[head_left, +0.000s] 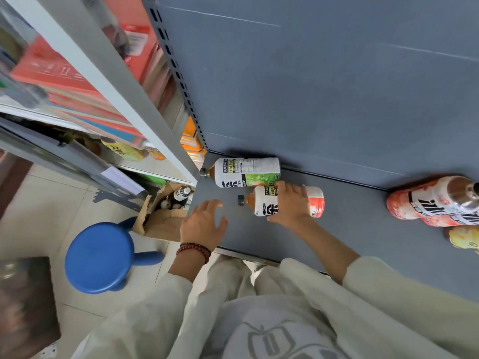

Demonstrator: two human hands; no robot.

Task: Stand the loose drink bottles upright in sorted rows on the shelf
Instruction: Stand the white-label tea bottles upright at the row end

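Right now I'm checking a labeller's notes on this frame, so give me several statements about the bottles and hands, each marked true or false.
1. The green-labelled plastic tea bottle lies on its side on the grey metal shelf. True.
2. The right hand grips that green-labelled bottle. False: it grips the pink-labelled plastic tea bottle lying nearer the person.
3. The left hand holds a bottle. False: it is open and holds nothing.
4. Both lying bottles point their caps to the person's left. True.
5. The round blue plastic stool stands on the shelf. False: it stands on the tiled floor.
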